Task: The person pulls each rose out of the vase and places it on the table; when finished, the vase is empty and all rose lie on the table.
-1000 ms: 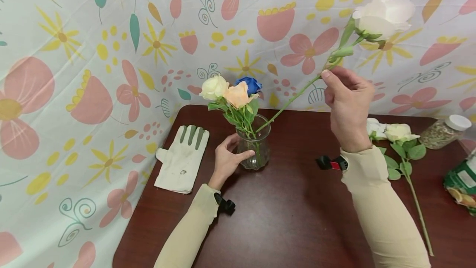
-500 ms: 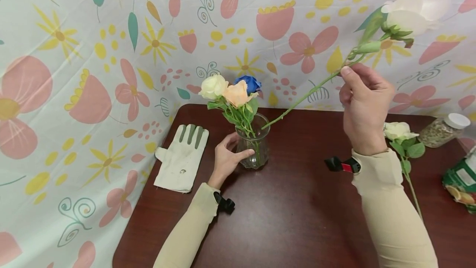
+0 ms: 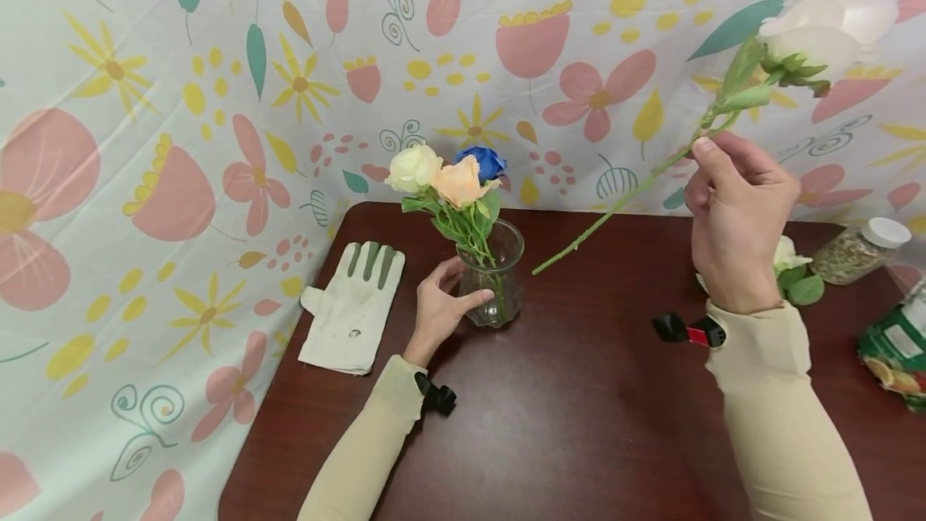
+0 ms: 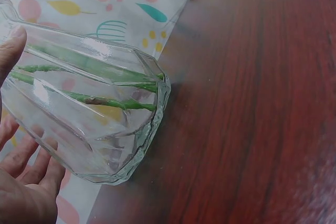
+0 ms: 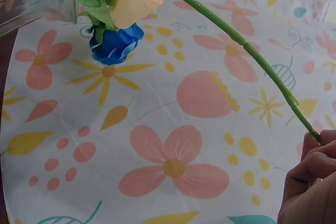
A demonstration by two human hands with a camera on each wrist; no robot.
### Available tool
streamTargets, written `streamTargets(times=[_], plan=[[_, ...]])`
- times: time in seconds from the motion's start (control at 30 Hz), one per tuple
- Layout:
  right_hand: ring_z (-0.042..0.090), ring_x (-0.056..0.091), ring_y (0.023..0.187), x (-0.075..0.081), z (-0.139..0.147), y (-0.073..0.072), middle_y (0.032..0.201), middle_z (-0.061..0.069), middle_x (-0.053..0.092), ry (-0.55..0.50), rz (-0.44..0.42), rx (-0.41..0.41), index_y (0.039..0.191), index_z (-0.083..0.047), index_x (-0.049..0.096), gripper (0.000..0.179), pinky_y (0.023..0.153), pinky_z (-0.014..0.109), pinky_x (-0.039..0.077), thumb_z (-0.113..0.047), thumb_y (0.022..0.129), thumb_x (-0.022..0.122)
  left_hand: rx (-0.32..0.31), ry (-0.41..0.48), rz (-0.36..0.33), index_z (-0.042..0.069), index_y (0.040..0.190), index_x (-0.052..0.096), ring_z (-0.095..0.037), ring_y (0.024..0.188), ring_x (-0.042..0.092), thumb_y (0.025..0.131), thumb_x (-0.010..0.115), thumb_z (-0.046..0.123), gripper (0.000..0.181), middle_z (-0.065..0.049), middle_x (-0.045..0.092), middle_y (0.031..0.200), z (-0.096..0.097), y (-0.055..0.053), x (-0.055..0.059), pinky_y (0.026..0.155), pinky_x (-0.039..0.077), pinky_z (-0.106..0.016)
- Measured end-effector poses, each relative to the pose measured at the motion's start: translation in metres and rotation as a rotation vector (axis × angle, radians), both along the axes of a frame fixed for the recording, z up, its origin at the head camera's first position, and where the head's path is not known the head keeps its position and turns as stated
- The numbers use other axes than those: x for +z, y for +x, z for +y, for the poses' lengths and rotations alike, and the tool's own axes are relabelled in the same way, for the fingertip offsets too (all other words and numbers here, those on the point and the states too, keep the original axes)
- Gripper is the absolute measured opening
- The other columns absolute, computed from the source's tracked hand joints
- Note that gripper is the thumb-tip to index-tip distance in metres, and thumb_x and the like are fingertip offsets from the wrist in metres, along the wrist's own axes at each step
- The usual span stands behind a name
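My left hand (image 3: 443,308) grips a clear glass vase (image 3: 509,296) from its left side, thumb across the front. Three roses stand in it: a cream rose (image 3: 414,167), a peach rose (image 3: 460,183) and a blue rose (image 3: 483,162). Their green stems show through the faceted glass in the left wrist view. My right hand (image 3: 745,219) pinches a large white rose (image 3: 828,32) high on its stem, just below the leaves. The stem slants down to the left, its cut end apart from the vase's rim, on the right.
A white work glove (image 3: 353,310) lies at the table's left. At right, a cream rose (image 3: 790,257) lies partly hidden behind my right arm, near a white-lidded jar (image 3: 854,252) and a green packet (image 3: 897,352). A floral cloth (image 3: 600,103) hangs along the back and left.
My right hand has moved right with the white rose, and its stem end has come out of the vase's mouth. My left hand has stayed on the vase.
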State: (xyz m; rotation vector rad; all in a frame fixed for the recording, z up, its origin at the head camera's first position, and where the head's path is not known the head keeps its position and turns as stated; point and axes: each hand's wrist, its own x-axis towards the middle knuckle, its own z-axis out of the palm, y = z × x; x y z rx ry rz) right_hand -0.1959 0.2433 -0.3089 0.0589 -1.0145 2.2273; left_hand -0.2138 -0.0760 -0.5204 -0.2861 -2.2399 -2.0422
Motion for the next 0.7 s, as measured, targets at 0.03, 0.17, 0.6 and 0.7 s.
streamTargets(times=[0.03, 0.17, 0.6, 0.7], plan=[[0.016, 0.037, 0.040, -0.001, 0.001, 0.000, 0.065, 0.014, 0.069, -0.001, 0.005, 0.002, 0.100, 0.023, 0.074, 0.023, 0.045, 0.025, 0.014, 0.013, 0.083, 0.087, 0.001, -0.003, -0.001, 0.011, 0.141, 0.071, -0.033, 0.135, 0.068, 0.082, 0.097, 0.013, 0.064, -0.016, 0.072, 0.138, 0.000, 0.000, 0.000, 0.122, 0.056, -0.046], [0.017, 0.036, 0.041, -0.006, 0.006, 0.003, 0.065, 0.015, 0.068, 0.015, 0.007, 0.005, 0.096, 0.023, 0.074, 0.019, 0.045, 0.026, 0.016, 0.014, 0.084, 0.085, 0.004, -0.005, -0.004, 0.011, 0.141, 0.071, -0.033, 0.134, 0.068, 0.083, 0.097, 0.013, 0.064, -0.016, 0.072, 0.138, 0.000, 0.000, -0.001, 0.121, 0.056, -0.045], [0.017, 0.037, 0.040, -0.024, 0.026, 0.011, 0.067, 0.017, 0.071, 0.015, -0.055, -0.004, 0.094, 0.024, 0.073, 0.013, 0.041, 0.027, 0.019, 0.017, 0.086, 0.081, 0.007, -0.006, 0.002, 0.010, 0.142, 0.071, -0.033, 0.135, 0.068, 0.082, 0.097, 0.013, 0.065, -0.016, 0.073, 0.138, 0.000, -0.001, 0.000, 0.121, 0.057, -0.046], [0.018, 0.036, 0.040, -0.031, 0.033, 0.013, 0.065, 0.016, 0.070, 0.010, -0.081, -0.009, 0.095, 0.023, 0.073, 0.013, 0.043, 0.029, 0.018, 0.017, 0.087, 0.080, 0.005, -0.005, 0.005, 0.010, 0.142, 0.071, -0.033, 0.134, 0.069, 0.083, 0.096, 0.012, 0.064, -0.016, 0.073, 0.138, 0.000, 0.000, 0.000, 0.121, 0.057, -0.045]])
